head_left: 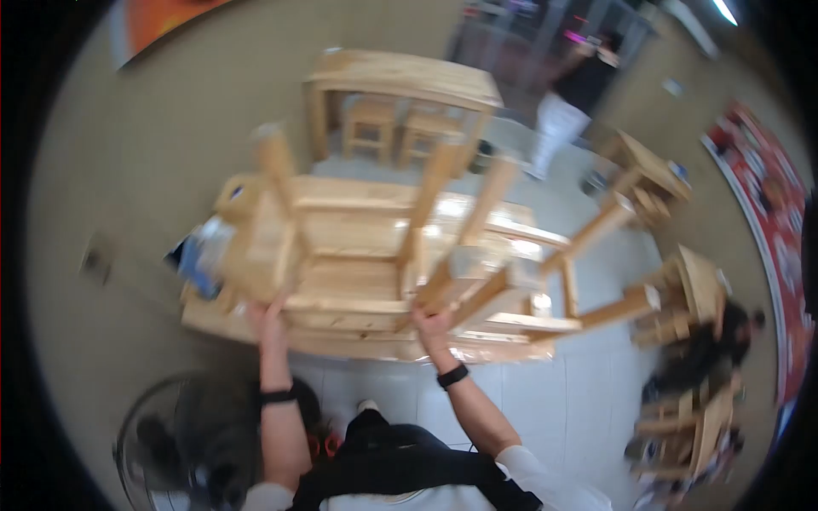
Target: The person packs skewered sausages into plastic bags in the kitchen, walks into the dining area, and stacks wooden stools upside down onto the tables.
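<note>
My left hand (268, 321) is closed on the near left edge of an upturned wooden stool (354, 304), whose legs point up. The same stool's near right side, by the base of a leg, is in my right hand (432, 328). A second upturned stool (571, 289) stands to the right of it. Both are over a wooden table (230, 325) with shiny clear wrap on it. Motion blurs the stools and my fingertips.
A blue and white bundle (200, 255) lies at the table's left end. Behind stands another table (409, 72) with stools under it. A person (567, 102) stands at the back right; another (699, 353) sits at right. A fan (183, 439) is at lower left.
</note>
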Motion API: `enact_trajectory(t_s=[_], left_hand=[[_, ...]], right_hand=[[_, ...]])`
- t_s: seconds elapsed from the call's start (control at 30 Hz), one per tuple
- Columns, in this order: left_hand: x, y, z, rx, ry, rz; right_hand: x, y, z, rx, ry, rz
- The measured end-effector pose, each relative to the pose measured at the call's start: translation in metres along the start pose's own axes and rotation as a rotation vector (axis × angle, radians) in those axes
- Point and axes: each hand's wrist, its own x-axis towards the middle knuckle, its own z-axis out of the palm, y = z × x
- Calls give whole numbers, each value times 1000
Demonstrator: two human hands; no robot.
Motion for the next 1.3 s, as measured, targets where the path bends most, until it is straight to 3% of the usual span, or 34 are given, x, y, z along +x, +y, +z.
enact_trajectory(t_s=[0.03,0.1,0.17,0.23,0.3,0.37,0.4,0.43,0.47,0.53,0.57,0.63,0.73,0.8,0.83,0.87,0.9,0.97,1.0,1.07,1.1,1.17,1.2,1.27,1.3], left_hand=[[-3,0,1,110,8,21],[5,-13,-10,166,97,22],[8,-8,-10,157,-22,53],[-3,-10,-5,145,25,126],[-42,1,11,162,94,120],[-74,-40,-16,307,151,228],[-96,-67,-26,397,184,170],[-121,-94,-34,490,216,113],[-152,-121,-38,621,96,80],[-224,-179,-30,740,-198,-27],[-261,-204,-14,727,-365,-105],[-342,-200,65,641,-729,-269],[-446,-193,175,502,-1132,-437],[-508,-171,253,427,-1386,-581],[-534,-161,290,446,-1607,-457],[-555,-155,330,426,-1834,-239],[-577,-145,369,265,-1978,-118],[-621,-150,427,67,-2212,-55],[-636,-159,449,9,-2308,-49],[-647,-173,494,179,-2479,88],[-645,-185,511,198,-2443,81],[-635,-217,548,203,-2287,224],[-622,-239,571,204,-2261,240],[-598,-287,599,355,-2013,-36],[-583,-307,609,407,-1890,27]], right_hand=[[-1,-21,-1,154,44,-90],[-6,-62,-16,52,-64,-39],[-17,-58,-19,-225,-8,-113],[-55,-69,-34,-298,-44,-303],[-94,-70,-77,-260,-214,-328],[-139,-19,-134,-144,-670,-6],[-166,5,-166,-238,-822,185],[-207,36,-203,-460,-812,142],[-238,52,-239,-695,-929,198],[-297,66,-310,-544,-900,413],[-322,81,-338,-363,-781,480],[-370,108,-386,-140,-601,561],[-376,111,-450,-177,-529,518],[-362,149,-472,-335,-636,532],[-351,166,-481,-297,-615,483],[-320,160,-496,-413,-848,518],[-321,214,-504,-131,-669,109],[-259,135,-524,225,-110,235],[-214,113,-539,41,-394,350],[-147,98,-562,-382,-930,530],[-131,124,-569,-387,-967,516],[-109,203,-595,18,-618,254],[-105,227,-620,59,-497,323],[-124,288,-688,-168,-328,312],[-133,319,-722,-279,-244,321]])
